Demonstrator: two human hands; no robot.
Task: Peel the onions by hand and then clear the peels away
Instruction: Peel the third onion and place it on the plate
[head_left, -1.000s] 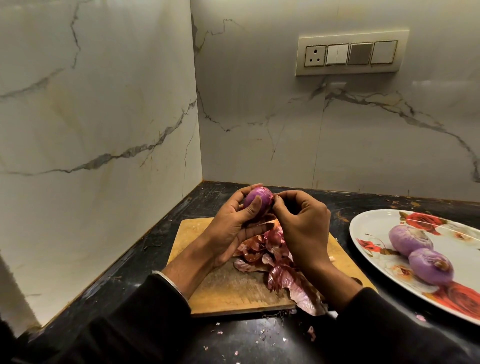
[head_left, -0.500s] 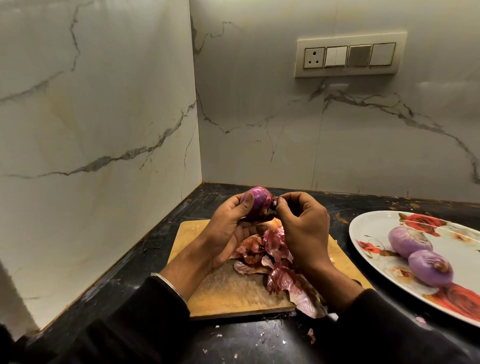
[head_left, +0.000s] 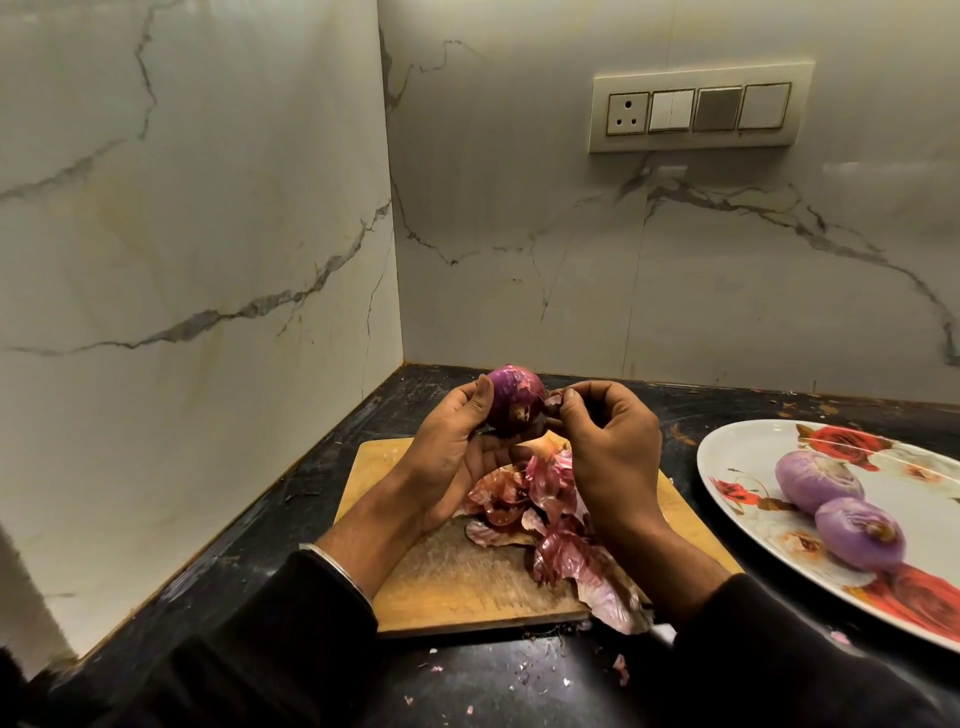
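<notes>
Peeling step: left hand (head_left: 457, 441) grips the onion (head_left: 514, 400) while right hand (head_left: 608, 441) pinches a skin flap (head_left: 555, 401); next, judged, strip it onto the peels (head_left: 545, 514).

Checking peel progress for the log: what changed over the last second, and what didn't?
The left hand has turned the onion in its grip, so more of it shows, root end toward the camera. The right hand has eased slightly off the onion, still pinching a bit of skin at its side. Nothing was let go. Unchanged: the peel pile on the cutting board and two peeled onions on the plate.
</notes>
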